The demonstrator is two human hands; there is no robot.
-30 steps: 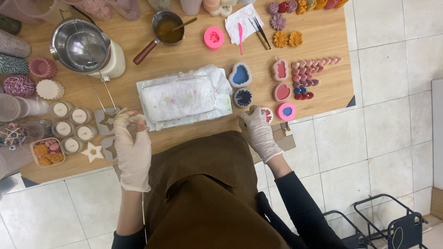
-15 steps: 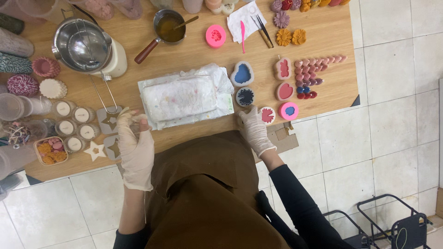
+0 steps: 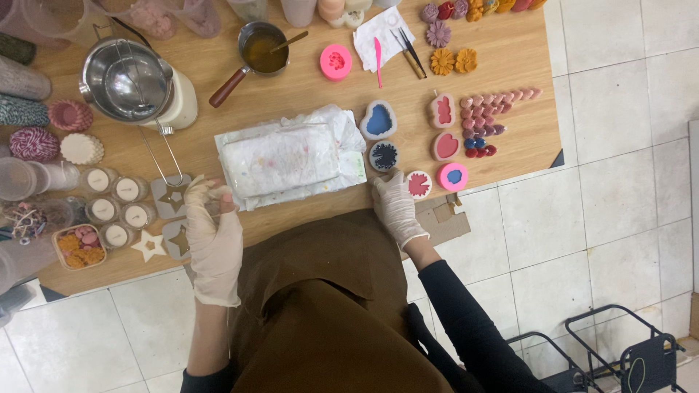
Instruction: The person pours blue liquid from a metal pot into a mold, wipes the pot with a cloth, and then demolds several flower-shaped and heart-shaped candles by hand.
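Observation:
My left hand (image 3: 212, 231), in a pale glove, hovers at the wooden table's (image 3: 313, 80) near edge with its fingers curled tight around a small object that I cannot make out. It is beside grey star-cutout pieces (image 3: 172, 195) and a white star (image 3: 148, 245). My right hand (image 3: 394, 201), also gloved, lies flat on the near edge holding nothing. Its fingertips are next to a round white mould with a red flower (image 3: 419, 184) and just below a round mould with a dark blue flower (image 3: 384, 155). A white wad of stained tissue and plastic (image 3: 287, 155) lies between the hands.
A steel pot on a white base (image 3: 131, 73), a small saucepan of amber liquid (image 3: 263, 45), small white candles in glasses (image 3: 116, 202), twine spools (image 3: 29, 143), pink and blue moulds (image 3: 451, 145), rows of small wax hearts (image 3: 491, 116) and wax flowers (image 3: 451, 44) crowd the table. A black metal rack (image 3: 619, 356) stands on the tiled floor.
My right hand slid slightly left and back from the red-flower mould, uncovering it, and flattened on the table edge. My left hand stayed put.

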